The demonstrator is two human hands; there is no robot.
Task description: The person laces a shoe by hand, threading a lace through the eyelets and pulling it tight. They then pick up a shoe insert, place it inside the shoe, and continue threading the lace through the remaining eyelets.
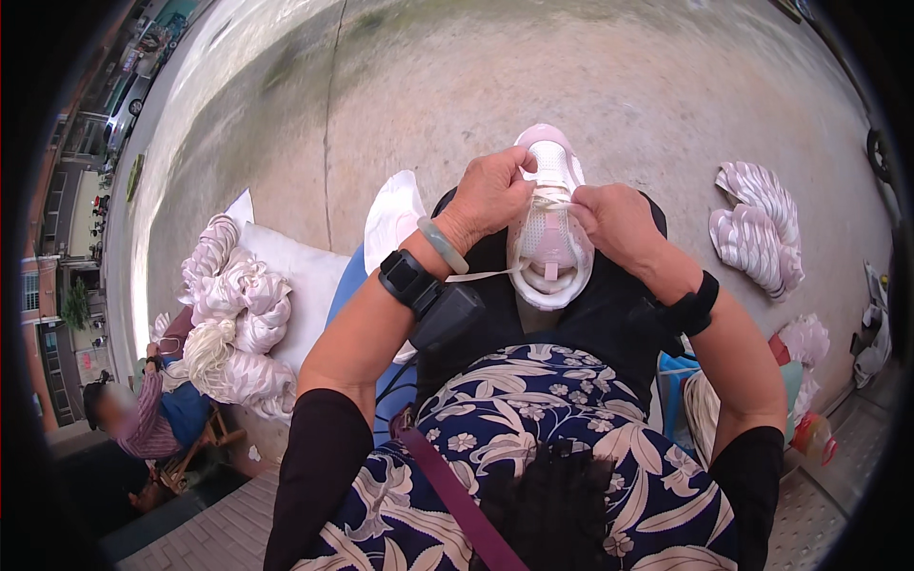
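You held pink-white shoe (pixel 549 228) on lap, toe at 12 o'clock, so lace holes faced you. Left hand (pixel 490 195) fingers pinched white lace (pixel 550 202). Right hand (pixel 617 221) fingers closed on shoe's side, keeping it steady.

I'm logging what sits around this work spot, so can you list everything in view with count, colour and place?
Shoe upper: one, pink and white, on the lap, held by both hands.
Lace: one, white, trailing left from the shoe upper.
Pile of uppers: one, pink and white, on the ground at left.
Stacks of uppers: two, pink and white, on the ground at right.
Other person: one, striped top, seated at lower left.
Left hand: jade bangle and black wrist device, fingers pinching at the shoe upper.
Right hand: black wristband, gripping the shoe upper.
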